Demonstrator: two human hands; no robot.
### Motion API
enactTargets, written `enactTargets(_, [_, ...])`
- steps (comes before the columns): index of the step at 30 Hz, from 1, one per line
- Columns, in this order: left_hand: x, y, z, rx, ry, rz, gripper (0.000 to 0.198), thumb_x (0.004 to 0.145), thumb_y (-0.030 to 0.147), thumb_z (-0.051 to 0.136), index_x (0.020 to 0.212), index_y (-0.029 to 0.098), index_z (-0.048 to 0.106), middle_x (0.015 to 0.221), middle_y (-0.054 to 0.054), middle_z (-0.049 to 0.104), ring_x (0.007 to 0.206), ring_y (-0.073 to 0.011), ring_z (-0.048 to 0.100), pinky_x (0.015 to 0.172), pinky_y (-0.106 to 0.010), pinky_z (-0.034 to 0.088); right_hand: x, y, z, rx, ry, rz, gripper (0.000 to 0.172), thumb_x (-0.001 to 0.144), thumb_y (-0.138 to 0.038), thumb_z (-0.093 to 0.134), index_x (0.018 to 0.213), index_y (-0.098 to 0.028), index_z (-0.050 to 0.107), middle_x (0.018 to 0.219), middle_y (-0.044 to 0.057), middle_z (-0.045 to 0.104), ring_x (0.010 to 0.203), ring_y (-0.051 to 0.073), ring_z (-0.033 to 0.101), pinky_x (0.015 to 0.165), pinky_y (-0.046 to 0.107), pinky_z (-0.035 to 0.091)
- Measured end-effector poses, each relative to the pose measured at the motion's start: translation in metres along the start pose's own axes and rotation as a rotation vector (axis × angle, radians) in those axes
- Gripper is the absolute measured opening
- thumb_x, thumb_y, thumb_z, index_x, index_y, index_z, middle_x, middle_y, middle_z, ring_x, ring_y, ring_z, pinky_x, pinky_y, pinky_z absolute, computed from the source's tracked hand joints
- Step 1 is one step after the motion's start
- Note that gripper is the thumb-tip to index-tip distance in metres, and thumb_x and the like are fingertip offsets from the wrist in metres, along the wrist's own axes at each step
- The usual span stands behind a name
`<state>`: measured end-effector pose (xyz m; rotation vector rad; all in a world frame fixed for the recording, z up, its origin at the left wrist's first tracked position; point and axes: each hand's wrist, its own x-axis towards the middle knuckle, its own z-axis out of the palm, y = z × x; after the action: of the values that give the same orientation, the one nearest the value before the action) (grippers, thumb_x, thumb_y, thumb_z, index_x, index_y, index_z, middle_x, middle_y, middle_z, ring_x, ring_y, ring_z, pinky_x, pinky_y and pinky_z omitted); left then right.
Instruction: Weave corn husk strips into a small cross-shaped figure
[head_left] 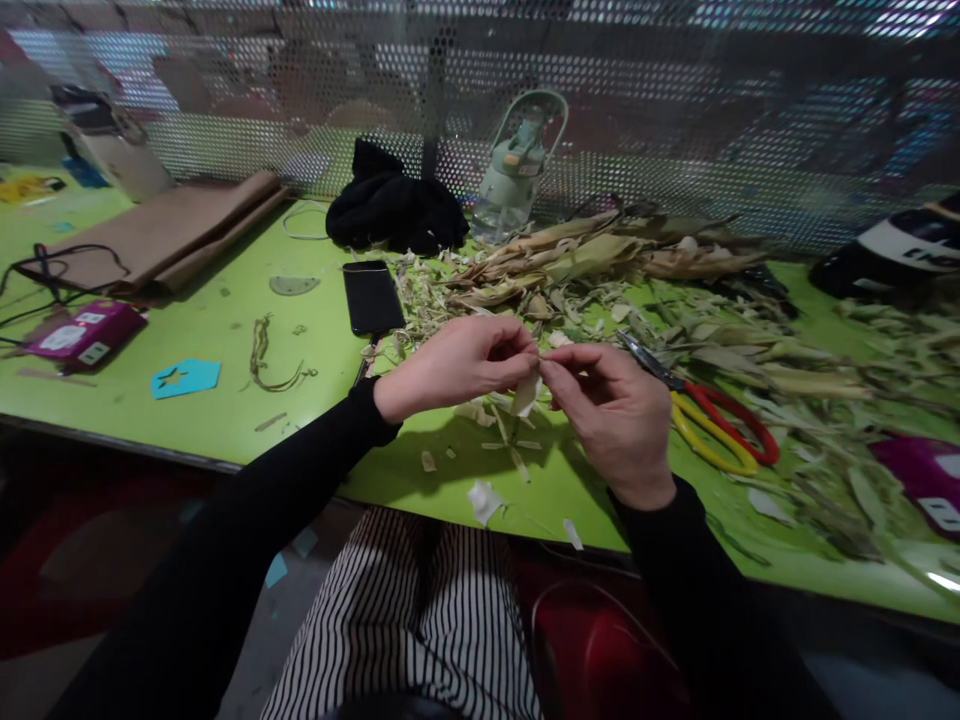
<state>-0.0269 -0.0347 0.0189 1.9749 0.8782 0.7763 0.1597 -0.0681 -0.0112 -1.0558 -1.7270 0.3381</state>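
Note:
Above the near edge of the green table, my left hand (pixel 476 362) pinches a pale strip of what looks like dried corn husk (pixel 527 394) between thumb and fingertips. My right hand (pixel 611 405) meets it from the other side, thumb and forefinger closed at the same piece. The strip hangs below the fingertips; its upper end is hidden. Below lie small husk scraps (pixel 486 500). Right of my right hand rest scissors (pixel 716 425) with one red and one yellow handle. A heap of dry husks (pixel 592 255) spreads behind both hands.
A black phone (pixel 373 297) lies left of the heap. Behind it are a black cloth (pixel 397 205) and a green-lidded bottle (pixel 514 170). Folded brown paper (pixel 165 230), a purple box (pixel 86 333) and a blue tag (pixel 185 379) lie left. A perforated metal screen (pixel 300 90) borders the back.

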Motion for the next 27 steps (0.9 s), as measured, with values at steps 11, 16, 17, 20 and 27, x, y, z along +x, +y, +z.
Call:
enactTargets(11, [-0.001,0.007,-0.004,-0.265,-0.109,-0.109,0.02,0.096,0.026,0.054,0.082,0.013,0.06,0.07,0.001,0.062,0.061,-0.0057,0.056,0.062,-0.02,0.045,0.0,0.001,-0.002,-0.137,0.026,-0.234,0.008,0.09,-0.018,0.067,0.095,-0.023,0.072,0.089,0.002,0.075,0.074,0.016,0.07,0.061,0.03,0.06])
enactTargets(16, [-0.002,0.009,-0.01,-0.399,-0.161,-0.218,0.015,0.094,0.019,0.057,0.081,0.012,0.061,0.071,0.001,0.064,0.062,-0.0046,0.058,0.066,-0.02,0.049,0.003,0.002,-0.007,-0.256,-0.046,-0.403,0.017,0.089,-0.014,0.067,0.097,-0.028,0.073,0.095,0.003,0.079,0.088,0.023,0.075,0.081,0.039,0.062])
enactTargets(17, [-0.003,0.01,-0.011,-0.41,-0.159,-0.226,0.015,0.094,0.02,0.058,0.081,0.012,0.061,0.071,0.001,0.064,0.062,-0.0049,0.059,0.067,-0.02,0.05,0.003,0.002,-0.008,-0.262,-0.052,-0.418,0.017,0.09,-0.014,0.066,0.097,-0.028,0.073,0.096,0.003,0.08,0.09,0.023,0.075,0.082,0.039,0.062])
enactTargets(20, [-0.004,0.013,-0.011,-0.393,-0.148,-0.223,0.018,0.092,0.025,0.062,0.079,0.013,0.06,0.071,0.001,0.064,0.063,-0.0057,0.059,0.068,-0.021,0.051,0.002,0.002,-0.007,-0.232,-0.046,-0.385,0.015,0.091,-0.015,0.066,0.096,-0.027,0.073,0.095,0.004,0.08,0.089,0.022,0.075,0.082,0.039,0.062])
enactTargets(27, [-0.005,0.011,-0.002,-0.069,0.018,-0.051,0.012,0.09,0.024,0.061,0.084,0.014,0.062,0.07,0.002,0.06,0.061,-0.0063,0.05,0.059,-0.02,0.039,-0.001,0.003,-0.001,0.099,-0.05,0.06,0.008,0.089,-0.027,0.072,0.095,-0.022,0.072,0.08,-0.001,0.074,0.054,0.011,0.064,0.048,0.024,0.053])
